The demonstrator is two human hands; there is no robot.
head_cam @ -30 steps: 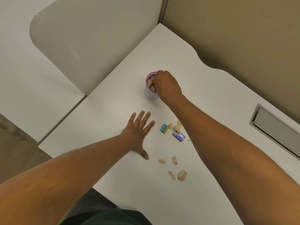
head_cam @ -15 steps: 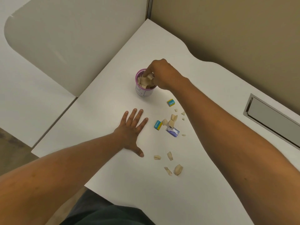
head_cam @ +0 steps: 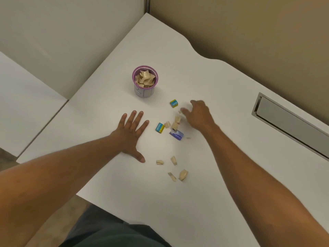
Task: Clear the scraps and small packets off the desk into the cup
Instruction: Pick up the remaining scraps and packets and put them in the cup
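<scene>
From the head view, your right hand (head_cam: 198, 114) has left the cup (head_cam: 145, 82) and dropped back to the table (head_cam: 106, 97), fingers loosely open and empty, blurred just beside the tan scraps (head_cam: 175, 123). That load is delivered: the cup stands upright, already heaped with scraps. Your left hand (head_cam: 130, 130) stays flat and spread on the table, holding nothing. Still out: a blue-yellow packet (head_cam: 174, 103) near the cup, another (head_cam: 159, 127) by your left fingers, a purple packet (head_cam: 176, 134), and four nearer scraps (head_cam: 173, 167).
</scene>
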